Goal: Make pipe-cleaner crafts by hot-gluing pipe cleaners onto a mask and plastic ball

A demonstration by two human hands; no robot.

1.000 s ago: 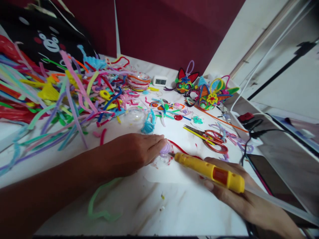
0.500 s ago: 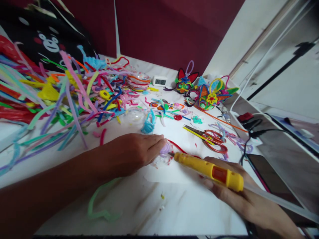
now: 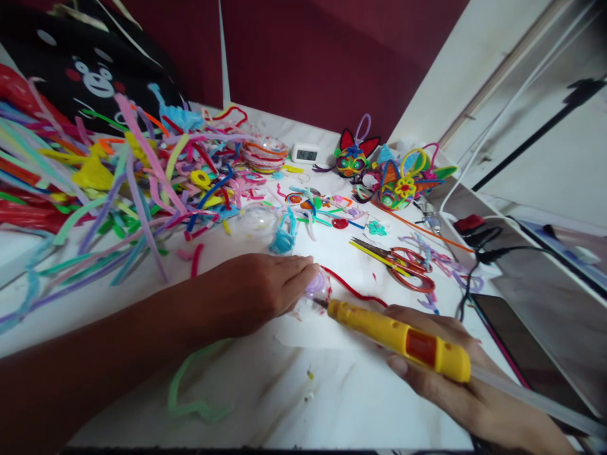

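Glue gun (image 3: 374, 325), yellow with reddish window, fills the right hand (image 3: 474, 404) right of the lilac coil (image 3: 317, 287); left hand (image 3: 268, 287), left of it, grip unclear.

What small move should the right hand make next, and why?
Probably ease the nozzle of the yellow glue gun slightly along the near edge of the purple coil. The right hand points it there, and the left hand is at the coil, seemingly steadying it; whether nozzle and coil touch is unclear.

Two hands (image 3: 263, 294) and one glue gun (image 3: 377, 323) are pictured. One pair of scissors (image 3: 386, 254) and one clock (image 3: 306, 153) are seen.
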